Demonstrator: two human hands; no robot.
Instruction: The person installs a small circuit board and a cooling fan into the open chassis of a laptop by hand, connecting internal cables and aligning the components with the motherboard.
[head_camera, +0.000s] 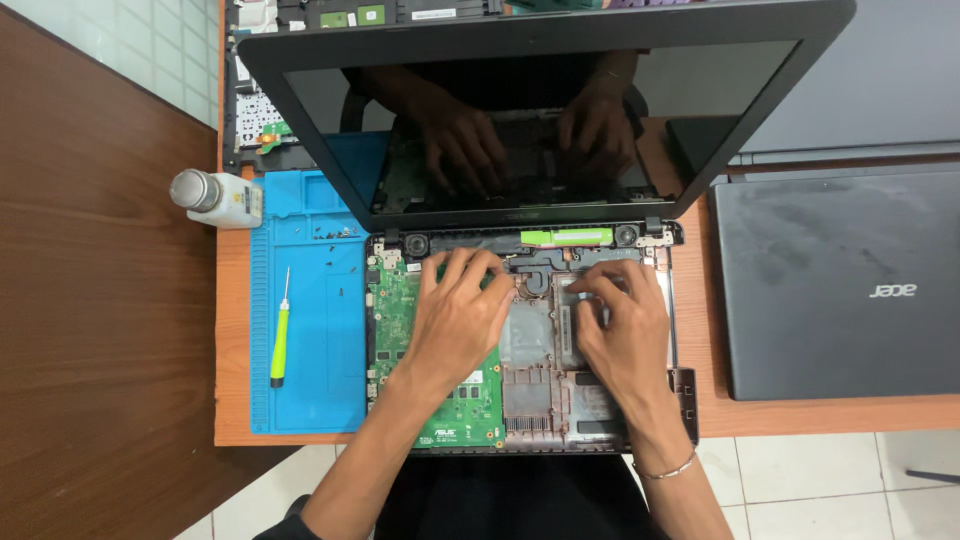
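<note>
My left hand (462, 322) lies palm-down on the green board (440, 400) inside the opened laptop (520, 340), fingers curled at the board's top edge near the hinge, gripping nothing I can see. My right hand (625, 335) rests flat on the bare chassis, fingers bent leftward, loosely open. The laptop sits at the table's front edge, beside the blue mat (310, 330) carrying a screwdriver (281, 330).

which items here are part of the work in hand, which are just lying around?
In hand:
left hand on green circuit board
right hand inside opened laptop base
blue mat

Lying about:
green-handled screwdriver
white bottle
closed dark laptop
</note>
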